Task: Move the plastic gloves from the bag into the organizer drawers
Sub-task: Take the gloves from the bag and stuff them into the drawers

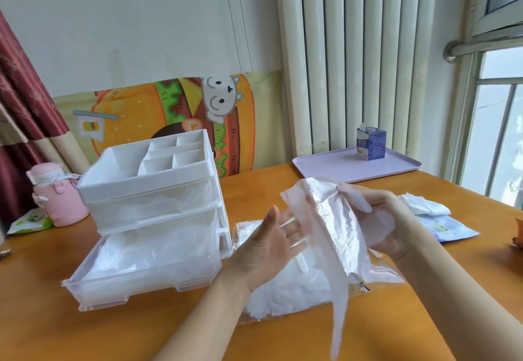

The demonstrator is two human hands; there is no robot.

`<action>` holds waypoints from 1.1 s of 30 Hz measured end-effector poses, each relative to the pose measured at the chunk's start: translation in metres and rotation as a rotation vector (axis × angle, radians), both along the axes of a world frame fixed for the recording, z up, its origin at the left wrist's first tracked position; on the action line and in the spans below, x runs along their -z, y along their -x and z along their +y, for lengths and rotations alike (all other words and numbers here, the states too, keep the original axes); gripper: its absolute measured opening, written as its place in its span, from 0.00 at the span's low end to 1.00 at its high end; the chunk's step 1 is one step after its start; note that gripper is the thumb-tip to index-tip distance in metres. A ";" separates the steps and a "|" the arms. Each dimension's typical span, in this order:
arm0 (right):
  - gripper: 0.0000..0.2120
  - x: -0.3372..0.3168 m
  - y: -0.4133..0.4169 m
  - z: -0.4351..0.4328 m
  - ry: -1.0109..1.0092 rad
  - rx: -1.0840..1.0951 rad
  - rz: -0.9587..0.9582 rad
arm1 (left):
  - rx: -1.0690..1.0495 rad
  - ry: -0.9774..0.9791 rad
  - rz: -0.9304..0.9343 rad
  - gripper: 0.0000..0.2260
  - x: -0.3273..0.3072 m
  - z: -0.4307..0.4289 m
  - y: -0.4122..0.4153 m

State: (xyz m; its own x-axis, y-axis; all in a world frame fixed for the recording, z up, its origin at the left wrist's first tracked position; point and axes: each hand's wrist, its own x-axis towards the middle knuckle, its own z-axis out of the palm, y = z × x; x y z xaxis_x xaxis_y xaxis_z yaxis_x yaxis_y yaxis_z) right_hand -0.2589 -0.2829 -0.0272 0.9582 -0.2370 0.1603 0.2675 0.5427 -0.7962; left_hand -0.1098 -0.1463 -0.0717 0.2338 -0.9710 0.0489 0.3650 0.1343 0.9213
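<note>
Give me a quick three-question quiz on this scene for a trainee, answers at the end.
1. True or false: the bottom drawer of the organizer is pulled open.
2. Which hand grips the plastic gloves? A left, B right, C neither.
3. Fill in: the blue carton stands on the lilac ____.
Key: 1 true; 2 B, the right hand; 3 tray.

The table is smooth wood with a soft sheen. The organizer is matt white plastic, its drawers clear and glossy. The gloves are thin, crinkled, shiny translucent film, like the clear bag. The tray is matt lilac plastic, the carton printed paper, and the curtain patterned red cloth.
</note>
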 end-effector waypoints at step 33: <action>0.16 -0.011 -0.076 0.077 0.510 0.220 0.130 | -1.078 -0.029 -1.130 0.07 -0.104 0.160 -0.066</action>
